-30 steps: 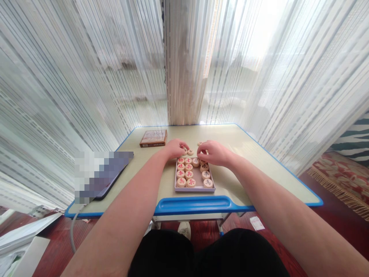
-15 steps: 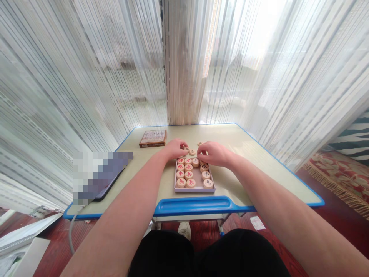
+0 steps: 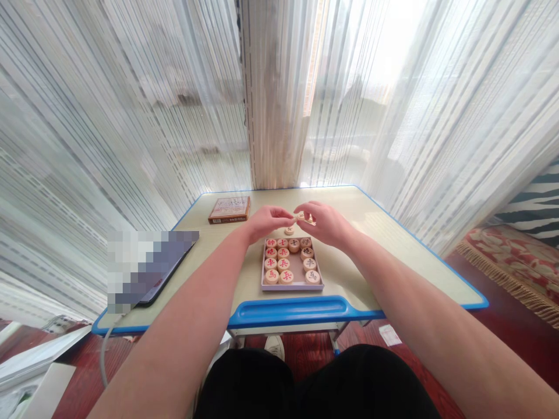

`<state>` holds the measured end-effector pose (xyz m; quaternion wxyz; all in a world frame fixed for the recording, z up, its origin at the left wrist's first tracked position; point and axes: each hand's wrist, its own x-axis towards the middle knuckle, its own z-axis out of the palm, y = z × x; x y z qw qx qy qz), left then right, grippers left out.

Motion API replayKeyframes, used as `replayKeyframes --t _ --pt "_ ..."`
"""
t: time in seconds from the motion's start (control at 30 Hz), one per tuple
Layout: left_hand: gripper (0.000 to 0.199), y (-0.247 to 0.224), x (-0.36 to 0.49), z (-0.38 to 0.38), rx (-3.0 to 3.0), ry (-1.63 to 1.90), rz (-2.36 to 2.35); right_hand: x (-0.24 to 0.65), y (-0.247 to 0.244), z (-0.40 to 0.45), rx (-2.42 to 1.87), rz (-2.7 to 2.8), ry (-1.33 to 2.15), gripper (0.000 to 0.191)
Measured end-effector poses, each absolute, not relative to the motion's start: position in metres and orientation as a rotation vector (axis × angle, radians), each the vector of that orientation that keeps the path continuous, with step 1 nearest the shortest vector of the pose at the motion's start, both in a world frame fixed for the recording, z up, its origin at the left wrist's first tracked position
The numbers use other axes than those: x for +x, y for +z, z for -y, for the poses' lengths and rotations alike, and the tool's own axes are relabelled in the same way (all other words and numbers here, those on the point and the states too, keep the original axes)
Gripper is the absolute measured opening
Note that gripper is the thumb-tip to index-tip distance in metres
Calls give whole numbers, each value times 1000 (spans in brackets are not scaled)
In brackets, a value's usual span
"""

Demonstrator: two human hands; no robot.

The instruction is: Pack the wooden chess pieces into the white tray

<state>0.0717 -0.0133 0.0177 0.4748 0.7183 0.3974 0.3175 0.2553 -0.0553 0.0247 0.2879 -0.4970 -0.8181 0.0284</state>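
A shallow open box (image 3: pixel 293 287) near the table's front edge holds several round wooden pieces with red characters on the left and black ones at the right. Beyond its far edge lies a loose piece (image 3: pixel 289 230). My left hand (image 3: pixel 271 221) pinches a small wooden piece (image 3: pixel 295 220) between thumb and fingertips. Close on its right is my right hand (image 3: pixel 321 221), fingers curved and thumb apart, near that same piece. Another piece or two (image 3: pixel 308 217) show behind my right fingers, partly hidden; whether that hand grips one is unclear.
A flat brown-edged box (image 3: pixel 229 209) lies at the back left of the table (image 3: pixel 340 203). A dark tablet-like device (image 3: pixel 168 270), partly pixelated, with a cable (image 3: pixel 103 355) sits at the left edge. Blue tray moulding (image 3: pixel 289 311) runs along the front.
Both hands have moved away from the box and closer together. A black-marked piece now shows at the box's far right corner. My left hand has lifted a piece.
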Motion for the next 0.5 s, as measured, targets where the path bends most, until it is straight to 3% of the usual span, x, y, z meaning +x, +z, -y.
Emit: replayKeyframes --t 0.2,0.5 --pt "28 21 71 11 1695 749 -874 254 26 58 -1195 2198 89 20" --pt "39 24 73 17 1737 829 -930 256 28 55 -1239 2064 -56 15"
